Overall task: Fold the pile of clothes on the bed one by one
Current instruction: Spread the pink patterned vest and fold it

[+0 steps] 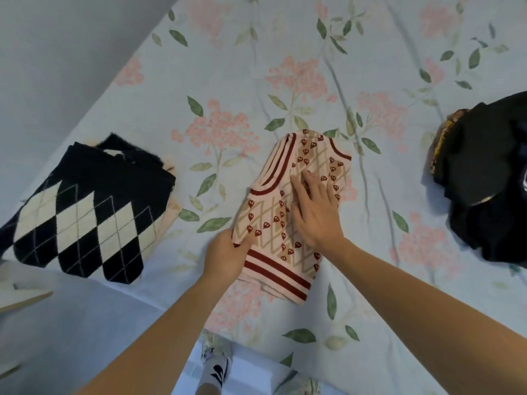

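Both hands meet the vest [281, 220] mid-frame: your left hand [225, 256] pinches its lower-left edge, your right hand [315, 210] lies flat on top.

A floral bedsheet [285, 67] covers the bed beside a plain pale wall [57, 52].

Floral bed [285, 52], three garment heaps

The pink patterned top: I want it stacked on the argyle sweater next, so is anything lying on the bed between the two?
Nothing visible. Only bare floral sheet lies between the pink patterned top and the argyle sweater. The left hand grips the top's near-left edge; the right hand rests flat on it.
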`<state>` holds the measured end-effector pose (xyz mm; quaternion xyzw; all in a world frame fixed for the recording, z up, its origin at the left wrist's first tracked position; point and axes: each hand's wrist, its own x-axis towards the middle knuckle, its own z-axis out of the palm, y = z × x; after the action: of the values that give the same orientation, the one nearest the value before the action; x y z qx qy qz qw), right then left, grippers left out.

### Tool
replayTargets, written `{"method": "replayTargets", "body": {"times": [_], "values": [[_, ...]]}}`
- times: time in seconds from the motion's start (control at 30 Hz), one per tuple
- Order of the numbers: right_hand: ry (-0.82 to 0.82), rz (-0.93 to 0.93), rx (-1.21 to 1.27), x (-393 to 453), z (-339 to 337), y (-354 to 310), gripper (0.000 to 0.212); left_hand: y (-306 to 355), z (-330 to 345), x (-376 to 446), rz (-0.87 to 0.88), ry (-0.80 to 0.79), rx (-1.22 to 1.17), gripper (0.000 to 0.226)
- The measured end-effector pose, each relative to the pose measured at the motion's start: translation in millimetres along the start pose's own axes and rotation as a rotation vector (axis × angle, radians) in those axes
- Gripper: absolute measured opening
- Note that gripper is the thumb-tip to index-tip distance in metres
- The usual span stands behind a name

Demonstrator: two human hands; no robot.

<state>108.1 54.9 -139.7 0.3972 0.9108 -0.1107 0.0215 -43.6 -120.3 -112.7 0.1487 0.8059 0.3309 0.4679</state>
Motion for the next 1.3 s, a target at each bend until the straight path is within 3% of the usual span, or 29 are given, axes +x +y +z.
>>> {"method": "replayTargets", "body": {"times": [0.2,0.37,0.47,0.57,0.7,0.77,1.03,1.2,1.3], "values": [[-0.053,0.005,-0.08,9.5,14.0,20.1,0.069,-15.1,-3.8,-11.3,0.115,0.003,-0.133,0.02],[-0.078,0.241,-0.028,3.4,6.5,26.0,0.072,-17.9,-13.0,-1.9,0.035,-0.037,0.092,0.021],[-0.071,0.118,0.008,-30.9,3.0,17.7,0.066,-6.1,-16.9,0.8,0.174,0.043,0.237,0.02],[-0.126,-0.043,0.088,-82.3,7.0,20.5,0.064,0.9,-26.6,6.9,0.409,0.1,0.411,0.037],[-0.127,-0.143,0.087,-140.3,16.2,30.1,0.061,-12.9,-51.9,28.9,0.831,0.055,0.938,0.095],[-0.106,-0.205,0.071,-151.0,20.0,25.6,0.06,-17.5,-58.0,40.2,0.982,-0.007,1.099,0.109],[-0.076,-0.284,0.096,-123.8,34.5,18.2,0.083,-10.4,-53.5,64.8,1.327,-0.266,1.313,0.095],[-0.107,-0.28,0.277,-125.4,26.4,25.7,0.065,-9.4,-58.7,63.1,1.314,-0.369,1.225,0.08],[-0.104,-0.106,0.567,-125.9,11.4,28.3,0.052,-3.0,-58.6,57.3,1.208,-0.365,1.012,0.064]]}}
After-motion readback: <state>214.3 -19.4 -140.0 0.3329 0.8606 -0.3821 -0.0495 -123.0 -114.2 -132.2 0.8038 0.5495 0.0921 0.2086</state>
